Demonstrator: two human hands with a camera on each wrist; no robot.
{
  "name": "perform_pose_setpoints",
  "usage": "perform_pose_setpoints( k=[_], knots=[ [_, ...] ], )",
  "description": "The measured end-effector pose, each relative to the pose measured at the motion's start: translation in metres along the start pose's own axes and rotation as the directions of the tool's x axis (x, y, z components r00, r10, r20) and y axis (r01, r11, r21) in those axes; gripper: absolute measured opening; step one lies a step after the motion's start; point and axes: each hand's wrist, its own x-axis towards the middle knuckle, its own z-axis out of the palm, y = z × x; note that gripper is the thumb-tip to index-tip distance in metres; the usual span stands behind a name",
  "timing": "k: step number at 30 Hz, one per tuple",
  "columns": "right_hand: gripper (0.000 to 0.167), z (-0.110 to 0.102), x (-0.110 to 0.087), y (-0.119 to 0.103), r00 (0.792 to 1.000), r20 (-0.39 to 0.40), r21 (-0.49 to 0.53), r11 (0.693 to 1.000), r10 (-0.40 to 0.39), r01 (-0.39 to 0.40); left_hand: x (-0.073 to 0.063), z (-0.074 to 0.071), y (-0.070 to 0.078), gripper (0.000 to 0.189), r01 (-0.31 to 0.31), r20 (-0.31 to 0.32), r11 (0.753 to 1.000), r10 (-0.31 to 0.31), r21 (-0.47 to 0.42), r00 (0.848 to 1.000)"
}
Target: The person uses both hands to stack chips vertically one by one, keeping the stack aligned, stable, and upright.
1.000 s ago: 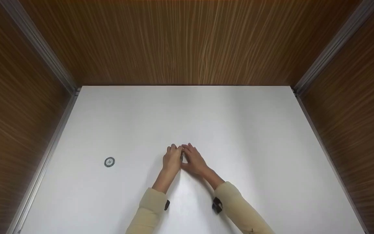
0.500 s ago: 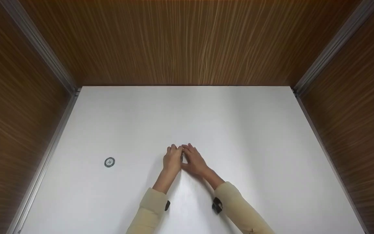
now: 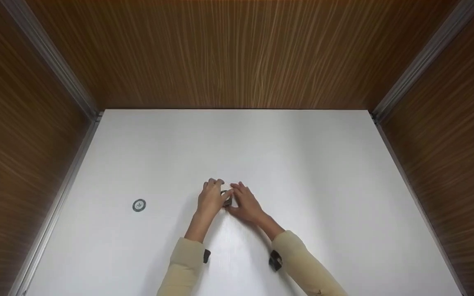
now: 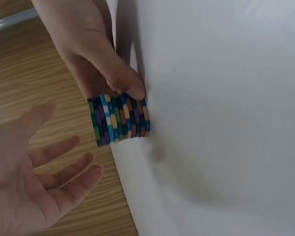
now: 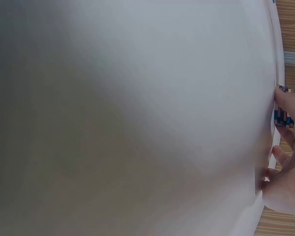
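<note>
A stack of poker chips [image 3: 228, 202] stands on the white table between the two hands. Its edges show blue, green, purple, orange and cream blocks in the left wrist view, where the chip stack [image 4: 119, 119] is seen from the side. The right hand [image 3: 247, 204] curves round the stack's right side, thumb at the near side and fingers at the far side. Just left of the stack is the left hand [image 3: 210, 199], its fingers spread and apart from the chips in the left wrist view. The left hand partly hides the stack from the head camera.
A single dark-rimmed poker chip [image 3: 139, 205] lies flat on the white table [image 3: 303, 164], well to the left of the hands. Wood-grain panels [image 3: 237, 53] rise at the back and on both sides. Small black devices hang under both cuffs.
The left hand has come off the stack and shifted a little to the left, so more of the chips shows. The right hand has stayed in place.
</note>
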Motion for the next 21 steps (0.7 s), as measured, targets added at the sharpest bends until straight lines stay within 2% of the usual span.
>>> perform_pose_setpoints(
  k=[5, 11, 17, 18, 21],
  knots=[
    [0.049, -0.001, 0.001, -0.001, 0.999, 0.023, 0.014, 0.999, 0.038, -0.038, 0.003, -0.008, -0.012, 0.043, 0.074, -0.042, 0.996, -0.076, -0.042, 0.996],
    [0.046, 0.000, 0.002, 0.000, 0.999, 0.022, 0.021, 0.999, 0.033, -0.033, 0.004, -0.022, -0.033, 0.040, 0.178, -0.072, 0.980, -0.184, -0.086, 0.980],
    [0.046, -0.001, 0.001, 0.004, 1.000, 0.011, 0.070, 0.997, 0.023, -0.024, 0.002, -0.039, -0.059, 0.038, 0.273, -0.088, 0.954, -0.284, -0.122, 0.955],
    [0.046, 0.004, 0.002, 0.011, 1.000, -0.005, 0.077, 0.997, -0.001, 0.001, 0.002, -0.042, -0.064, 0.037, 0.291, -0.087, 0.948, -0.304, -0.130, 0.949],
    [0.045, 0.004, 0.001, 0.013, 0.999, -0.034, 0.096, 0.995, -0.028, 0.031, 0.001, -0.048, -0.076, 0.038, 0.340, -0.087, 0.929, -0.354, -0.149, 0.931]
  ],
)
